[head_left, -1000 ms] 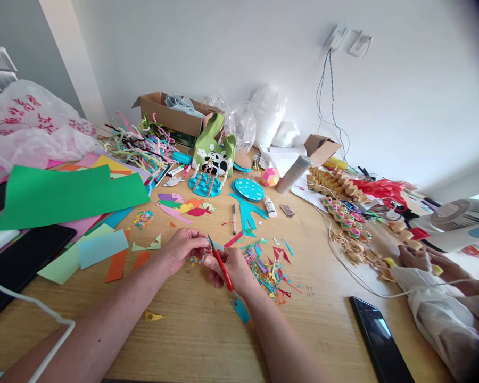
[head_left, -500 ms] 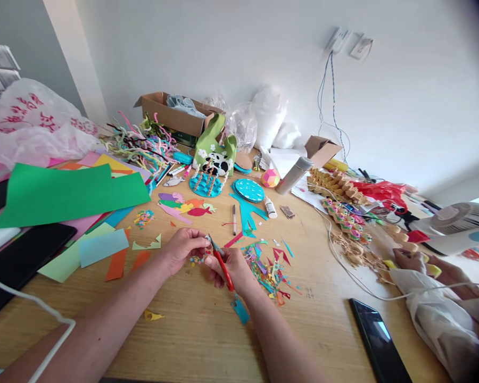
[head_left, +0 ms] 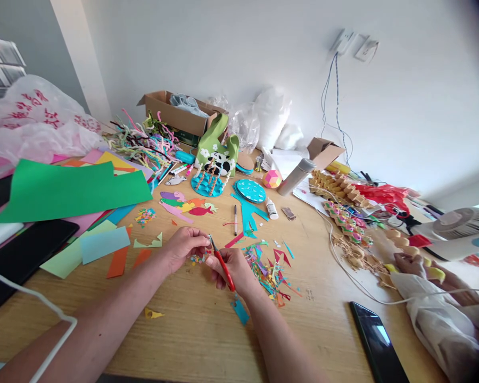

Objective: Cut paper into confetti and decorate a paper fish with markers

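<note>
My right hand (head_left: pixel 230 268) is closed around red-handled scissors (head_left: pixel 222 264), whose blades point up and away from me. My left hand (head_left: pixel 186 247) pinches a small piece of paper, nearly hidden by the fingertips, close beside the scissor tips. Under and between the hands lie tiny coloured paper dots (head_left: pixel 197 260). To the right of my right hand spreads a heap of coloured paper scraps (head_left: pixel 265 268). A blue paper strip (head_left: pixel 240 311) rests by my right wrist, and a yellow scrap (head_left: pixel 154 314) is nearer to me on the left.
Paper fish (head_left: pixel 189 204), a pen (head_left: pixel 235 220), blue discs (head_left: pixel 250 190) and a glue bottle (head_left: pixel 271 208) lie ahead. Coloured sheets (head_left: pixel 75 186) cover the left. A phone (head_left: pixel 377 340) and white cable (head_left: pixel 359 284) lie right, near another person's hands (head_left: pixel 413 264) holding something yellow.
The scissor blades, slightly apart before, now look closed together. Both hands stay in nearly the same place; the whole view has shifted slightly.
</note>
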`<control>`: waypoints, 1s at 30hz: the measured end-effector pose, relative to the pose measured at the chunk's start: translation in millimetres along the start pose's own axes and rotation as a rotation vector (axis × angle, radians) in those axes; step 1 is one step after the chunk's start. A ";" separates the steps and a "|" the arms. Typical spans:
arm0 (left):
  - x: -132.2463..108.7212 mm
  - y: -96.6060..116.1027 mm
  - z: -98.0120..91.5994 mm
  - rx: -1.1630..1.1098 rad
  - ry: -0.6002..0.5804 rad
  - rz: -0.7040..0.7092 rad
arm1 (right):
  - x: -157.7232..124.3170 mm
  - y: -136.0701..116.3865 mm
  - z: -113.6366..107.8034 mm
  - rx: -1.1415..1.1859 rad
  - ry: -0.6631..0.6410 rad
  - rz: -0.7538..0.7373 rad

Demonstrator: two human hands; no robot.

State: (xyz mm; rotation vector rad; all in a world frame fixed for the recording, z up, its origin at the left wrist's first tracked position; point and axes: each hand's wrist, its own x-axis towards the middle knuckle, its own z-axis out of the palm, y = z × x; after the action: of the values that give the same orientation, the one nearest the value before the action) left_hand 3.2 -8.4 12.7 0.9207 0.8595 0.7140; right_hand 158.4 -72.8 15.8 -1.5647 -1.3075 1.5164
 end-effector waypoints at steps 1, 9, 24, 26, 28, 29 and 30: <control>0.2 -0.1 -0.2 0.001 0.002 -0.002 | 0.1 0.1 0.0 -0.001 0.001 0.003; 0.2 -0.2 -0.8 0.015 0.003 -0.021 | 2.0 5.0 -1.4 0.014 -0.021 -0.022; 0.0 1.0 0.7 0.001 0.014 -0.022 | 2.2 7.5 -2.0 0.026 -0.006 -0.047; -0.4 1.5 0.9 0.004 0.013 -0.022 | 2.7 7.7 -2.0 0.038 -0.008 -0.049; -0.7 1.6 0.9 0.010 0.013 -0.025 | 2.6 7.3 -1.9 0.045 -0.011 -0.047; -0.8 1.5 0.7 0.012 0.013 -0.027 | 2.3 6.9 -1.8 0.045 -0.011 -0.044; -0.6 1.3 0.4 0.015 0.015 -0.028 | 1.9 6.5 -1.8 0.042 -0.010 -0.040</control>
State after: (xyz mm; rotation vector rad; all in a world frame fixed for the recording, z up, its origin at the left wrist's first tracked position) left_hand 3.1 -8.5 14.2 0.9159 0.8902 0.6918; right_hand 161.4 -72.9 9.4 -1.4977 -1.2967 1.5189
